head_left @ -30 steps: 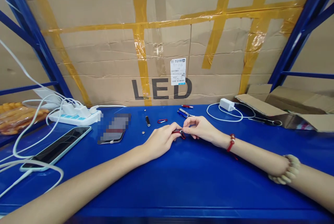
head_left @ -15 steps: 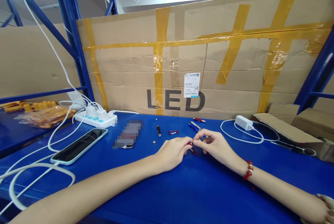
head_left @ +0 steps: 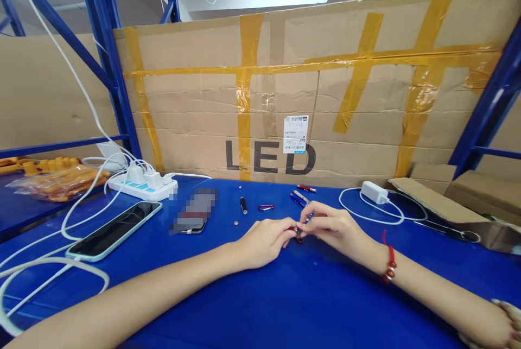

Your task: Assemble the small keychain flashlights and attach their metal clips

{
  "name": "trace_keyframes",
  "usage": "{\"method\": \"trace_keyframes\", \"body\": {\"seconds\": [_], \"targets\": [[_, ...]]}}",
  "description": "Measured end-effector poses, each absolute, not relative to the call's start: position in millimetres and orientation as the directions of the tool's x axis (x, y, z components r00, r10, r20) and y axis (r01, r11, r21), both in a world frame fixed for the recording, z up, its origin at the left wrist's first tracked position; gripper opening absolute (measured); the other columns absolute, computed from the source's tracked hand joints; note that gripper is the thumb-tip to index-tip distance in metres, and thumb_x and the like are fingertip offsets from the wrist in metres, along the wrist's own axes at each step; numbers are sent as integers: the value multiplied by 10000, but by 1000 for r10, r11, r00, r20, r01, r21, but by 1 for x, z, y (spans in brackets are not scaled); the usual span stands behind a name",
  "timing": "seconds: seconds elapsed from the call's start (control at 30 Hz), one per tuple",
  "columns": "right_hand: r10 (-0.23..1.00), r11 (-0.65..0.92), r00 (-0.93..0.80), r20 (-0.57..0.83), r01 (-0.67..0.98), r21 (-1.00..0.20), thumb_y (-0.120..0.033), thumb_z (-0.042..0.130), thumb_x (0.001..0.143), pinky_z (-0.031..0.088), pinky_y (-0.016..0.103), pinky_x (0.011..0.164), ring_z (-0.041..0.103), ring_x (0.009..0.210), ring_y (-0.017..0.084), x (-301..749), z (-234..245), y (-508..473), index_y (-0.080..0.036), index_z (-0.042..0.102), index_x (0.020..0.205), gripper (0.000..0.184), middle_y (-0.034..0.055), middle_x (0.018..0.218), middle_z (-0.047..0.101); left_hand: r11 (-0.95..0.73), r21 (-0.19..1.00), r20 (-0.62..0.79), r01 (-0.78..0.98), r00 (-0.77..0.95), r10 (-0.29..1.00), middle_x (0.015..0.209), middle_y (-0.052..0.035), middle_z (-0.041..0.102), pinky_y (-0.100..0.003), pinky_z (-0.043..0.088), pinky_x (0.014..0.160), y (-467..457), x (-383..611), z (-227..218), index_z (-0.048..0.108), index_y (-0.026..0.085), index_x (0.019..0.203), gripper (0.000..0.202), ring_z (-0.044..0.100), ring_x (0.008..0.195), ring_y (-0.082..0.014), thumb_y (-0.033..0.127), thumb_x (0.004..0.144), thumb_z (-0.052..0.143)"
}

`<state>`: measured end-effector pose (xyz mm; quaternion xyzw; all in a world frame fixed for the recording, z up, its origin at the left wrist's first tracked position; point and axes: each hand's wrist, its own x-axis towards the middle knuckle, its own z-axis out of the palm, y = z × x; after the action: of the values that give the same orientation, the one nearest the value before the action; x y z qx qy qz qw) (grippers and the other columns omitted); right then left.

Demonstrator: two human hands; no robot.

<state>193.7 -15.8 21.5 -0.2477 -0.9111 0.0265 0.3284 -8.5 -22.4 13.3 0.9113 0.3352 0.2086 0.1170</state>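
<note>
My left hand (head_left: 266,241) is closed, its fingertips pinching a small red and silver metal piece (head_left: 298,238) mostly hidden by the fingers. My right hand (head_left: 330,228) pinches at the silver end of that piece, so both hands' fingertips meet there, just above the blue table. Left of and beyond them lie a red carabiner clip (head_left: 266,208), a short black cylinder (head_left: 243,205) and a small silver round part (head_left: 236,223). Behind my right fingers are blue and silver pen-like tubes (head_left: 299,198), partly covered, with a red one (head_left: 306,188) farther back.
A phone (head_left: 116,229) on a cable and a blurred-out dark device (head_left: 195,210) lie left. Behind them stands a white power strip (head_left: 142,188) with several plugs. A white charger (head_left: 374,192) with looped cable is at right. A tall cardboard sheet (head_left: 195,115) closes off the back.
The camera view has shifted slightly. My right fingertips have moved a little down, closer over the red and silver piece; my left hand keeps its pinch.
</note>
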Motion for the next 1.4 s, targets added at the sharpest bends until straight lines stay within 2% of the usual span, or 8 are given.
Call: {"method": "trace_keyframes", "body": {"seconds": [0.17,0.43,0.67,0.93,1.2,1.4], "targets": [[434,887,-679,592,438,-148,-257,471,871,423,202,533,551,566,82,194,20,-19,-197,674,698,273,58,821,590,-770,297,286,565,717,636,799,7,621,-208,419,653,-28,-9,17,528,216,1009,233,594,715,-137,222,918,314],[511,856,-552,659,392,-337,-323,538,828,431,238,537,529,573,114,186,12,-18,-176,661,605,293,36,630,555,-780,282,353,558,696,625,850,8,656,-204,427,685,-24,-9,11,565,219,986,217,605,782,-138,190,898,369],[518,850,-517,682,403,-340,-309,574,799,418,245,536,510,565,116,185,12,-19,-176,628,590,254,29,620,550,-795,317,406,518,683,607,921,1,659,-203,435,730,-25,-8,13,575,202,947,209,603,840,-138,174,893,375],[538,837,-509,672,416,-356,-297,603,777,421,254,551,519,571,123,186,10,-18,-172,594,583,231,26,614,560,-793,336,428,508,668,609,987,16,662,-207,439,778,-24,-8,12,584,219,983,208,604,895,-136,197,896,396],[607,792,-465,645,421,-442,-399,591,771,411,257,511,519,549,128,183,9,-16,-173,611,573,301,31,594,572,-770,309,407,558,654,638,994,20,661,-216,439,787,-23,-7,13,594,228,979,221,600,912,-140,219,904,387],[688,726,-440,577,420,-545,-416,603,755,413,251,495,533,572,131,183,8,-15,-171,615,593,294,39,647,592,-752,317,389,578,644,659,947,23,665,-215,441,741,-22,-6,12,579,231,970,221,606,872,-138,228,912,366]]}}
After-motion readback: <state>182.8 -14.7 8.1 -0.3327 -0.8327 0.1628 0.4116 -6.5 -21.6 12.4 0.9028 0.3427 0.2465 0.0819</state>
